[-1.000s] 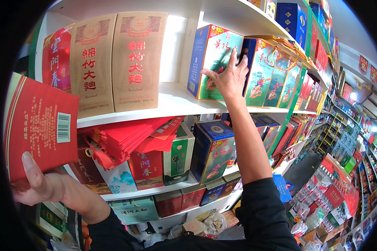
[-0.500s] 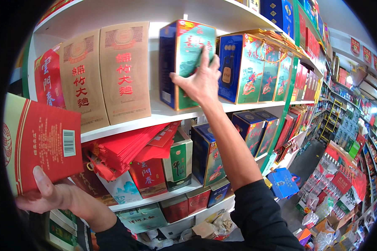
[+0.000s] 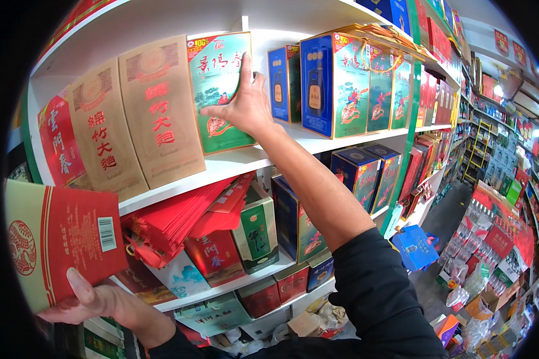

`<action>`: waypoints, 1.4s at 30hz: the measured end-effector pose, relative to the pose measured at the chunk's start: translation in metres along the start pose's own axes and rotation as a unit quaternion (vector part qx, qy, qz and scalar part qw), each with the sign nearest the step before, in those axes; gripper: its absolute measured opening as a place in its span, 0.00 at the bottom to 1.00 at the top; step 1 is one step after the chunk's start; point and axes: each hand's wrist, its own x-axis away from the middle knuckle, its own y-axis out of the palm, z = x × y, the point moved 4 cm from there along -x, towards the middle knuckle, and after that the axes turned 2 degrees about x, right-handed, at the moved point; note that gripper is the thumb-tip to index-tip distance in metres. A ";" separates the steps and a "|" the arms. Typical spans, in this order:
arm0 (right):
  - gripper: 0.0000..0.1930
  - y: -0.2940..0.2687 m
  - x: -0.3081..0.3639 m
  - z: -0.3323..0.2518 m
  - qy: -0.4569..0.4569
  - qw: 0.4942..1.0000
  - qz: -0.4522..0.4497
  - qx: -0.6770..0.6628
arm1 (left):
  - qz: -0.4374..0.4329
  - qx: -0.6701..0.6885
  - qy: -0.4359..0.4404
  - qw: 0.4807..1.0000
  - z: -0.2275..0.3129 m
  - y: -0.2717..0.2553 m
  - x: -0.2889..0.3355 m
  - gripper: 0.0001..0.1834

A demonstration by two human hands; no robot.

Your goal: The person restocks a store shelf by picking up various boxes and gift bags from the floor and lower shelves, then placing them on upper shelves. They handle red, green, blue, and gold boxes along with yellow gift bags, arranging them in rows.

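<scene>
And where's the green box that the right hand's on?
In the head view, the green box stands on the white shelf, left of centre, just right of a tan box; the right hand lies against its front.

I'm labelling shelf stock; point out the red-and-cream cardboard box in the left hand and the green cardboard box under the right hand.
Red-and-cream cardboard box [image 3: 72, 233], head view: on its red printed side.
Green cardboard box [image 3: 217, 87], head view: on its front.

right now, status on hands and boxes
Left hand holding red and cream cardboard box. Right hand spread on upright green rectangular box. Tall tan cardboard box close on its left.
</scene>
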 end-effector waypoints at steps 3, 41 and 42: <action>0.86 0.003 -0.025 0.033 0.084 0.965 -0.073 -0.239 | -0.010 -0.027 0.003 1.000 0.000 0.003 0.000 0.47; 0.86 -0.001 -0.051 -0.028 0.090 0.995 -0.014 0.025 | -0.028 0.000 -0.021 0.999 0.015 0.030 0.022 0.48; 0.84 -0.003 -0.050 -0.030 0.080 0.997 0.000 0.020 | -0.034 0.004 -0.023 0.999 0.015 0.031 0.021 0.49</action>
